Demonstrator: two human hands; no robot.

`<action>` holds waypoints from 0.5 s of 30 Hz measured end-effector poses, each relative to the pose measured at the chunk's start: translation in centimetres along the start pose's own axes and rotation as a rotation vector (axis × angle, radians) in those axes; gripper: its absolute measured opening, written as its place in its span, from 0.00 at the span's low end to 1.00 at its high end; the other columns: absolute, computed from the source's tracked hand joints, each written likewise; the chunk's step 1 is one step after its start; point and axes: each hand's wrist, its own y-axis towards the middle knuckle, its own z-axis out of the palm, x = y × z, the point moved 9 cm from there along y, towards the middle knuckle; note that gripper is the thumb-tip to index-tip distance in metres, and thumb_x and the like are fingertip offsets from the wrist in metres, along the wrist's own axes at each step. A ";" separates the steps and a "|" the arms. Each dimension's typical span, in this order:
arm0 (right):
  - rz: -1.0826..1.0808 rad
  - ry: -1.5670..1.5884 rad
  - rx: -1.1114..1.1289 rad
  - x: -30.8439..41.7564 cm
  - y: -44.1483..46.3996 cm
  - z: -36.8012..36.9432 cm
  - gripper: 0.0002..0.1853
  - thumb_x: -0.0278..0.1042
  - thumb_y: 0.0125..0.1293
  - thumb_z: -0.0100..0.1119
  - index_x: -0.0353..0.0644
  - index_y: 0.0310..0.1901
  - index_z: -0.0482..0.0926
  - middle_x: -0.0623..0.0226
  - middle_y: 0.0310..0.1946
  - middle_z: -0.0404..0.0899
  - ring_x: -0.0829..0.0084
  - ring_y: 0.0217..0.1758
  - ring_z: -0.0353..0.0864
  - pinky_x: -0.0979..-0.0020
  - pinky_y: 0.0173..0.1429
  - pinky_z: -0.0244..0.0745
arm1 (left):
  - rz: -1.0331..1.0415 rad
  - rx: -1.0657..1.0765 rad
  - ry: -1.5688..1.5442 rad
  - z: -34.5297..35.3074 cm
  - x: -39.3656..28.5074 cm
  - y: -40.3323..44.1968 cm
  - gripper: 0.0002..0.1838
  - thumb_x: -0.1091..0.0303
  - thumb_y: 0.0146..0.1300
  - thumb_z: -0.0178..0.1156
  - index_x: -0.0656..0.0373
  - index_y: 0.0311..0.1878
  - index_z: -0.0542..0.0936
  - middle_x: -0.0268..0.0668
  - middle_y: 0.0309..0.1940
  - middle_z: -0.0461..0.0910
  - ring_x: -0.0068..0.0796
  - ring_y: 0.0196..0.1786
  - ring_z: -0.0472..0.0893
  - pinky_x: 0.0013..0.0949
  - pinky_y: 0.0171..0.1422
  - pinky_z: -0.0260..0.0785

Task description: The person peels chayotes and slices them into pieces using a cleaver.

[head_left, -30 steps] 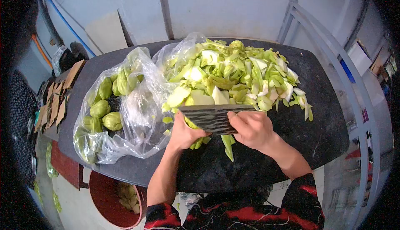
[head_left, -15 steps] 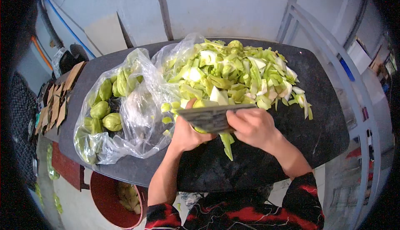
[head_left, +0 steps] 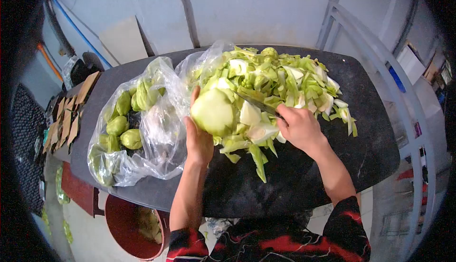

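Observation:
My left hand (head_left: 198, 141) is wrapped round a pale green peeled chayote (head_left: 213, 112), its cut face turned up towards me. In my right hand (head_left: 300, 128) is a knife (head_left: 256, 103), held by the handle, its dark blade pointing up and left beside the chayote. Blade and chayote look apart. Under and behind both hands spreads a heap of green peelings and pale pieces (head_left: 280, 79). To the left, a clear plastic bag (head_left: 164, 162) lies open with several whole unpeeled chayotes (head_left: 131, 139) inside.
The dark table (head_left: 332, 167) carries everything. A red bucket (head_left: 114, 224) with pale pieces inside stands on the floor at the lower left. A grey metal railing (head_left: 403, 91) runs along the right, and a wall rises behind the table. Cardboard pieces (head_left: 71, 114) lie at the left.
The knife, earlier broad and blurred across the chayote, has swung away to the right and turned edge-on. My left hand has raised the chayote slightly left, showing its pale face.

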 end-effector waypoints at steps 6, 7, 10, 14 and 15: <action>-0.045 0.036 -0.037 0.8 -0.1 -0.3 0.07 0.27 0.58 0.61 0.39 0.37 0.75 0.55 0.28 0.81 0.51 0.30 0.82 0.56 0.32 0.76 | -0.566 0.086 -0.634 0.4 5.4 -1.9 0.36 0.37 0.69 0.43 0.52 0.72 0.63 0.46 0.68 0.67 0.56 0.66 0.70 0.65 0.66 0.63; -0.078 0.052 -0.062 1.2 -0.1 -0.5 0.07 0.26 0.57 0.62 0.39 0.37 0.76 0.56 0.28 0.81 0.52 0.30 0.82 0.57 0.32 0.76 | -0.571 -0.075 -0.550 -0.8 6.3 -1.7 0.34 0.40 0.70 0.44 0.52 0.71 0.65 0.46 0.66 0.69 0.56 0.63 0.73 0.64 0.66 0.63; -0.152 0.055 -0.083 2.8 -0.6 -0.4 0.10 0.26 0.53 0.64 0.39 0.38 0.78 0.58 0.27 0.82 0.55 0.28 0.83 0.59 0.32 0.77 | -0.490 -0.058 -0.575 -1.0 4.8 -1.2 0.33 0.41 0.69 0.46 0.53 0.69 0.67 0.45 0.66 0.70 0.52 0.66 0.70 0.65 0.68 0.61; -0.413 -0.035 -0.229 6.2 -1.7 0.2 0.12 0.31 0.51 0.64 0.37 0.37 0.78 0.66 0.21 0.76 0.64 0.24 0.81 0.65 0.28 0.77 | -0.501 -0.205 -0.528 -2.7 5.7 -1.5 0.32 0.42 0.66 0.52 0.53 0.67 0.70 0.43 0.63 0.72 0.48 0.65 0.70 0.59 0.68 0.61; -0.483 -0.128 -0.205 7.1 -2.2 1.0 0.12 0.29 0.51 0.62 0.35 0.38 0.79 0.69 0.20 0.74 0.69 0.23 0.79 0.69 0.28 0.77 | -0.516 -0.225 -0.493 -3.1 5.9 -1.7 0.32 0.44 0.65 0.56 0.54 0.66 0.70 0.43 0.61 0.74 0.48 0.63 0.72 0.55 0.67 0.63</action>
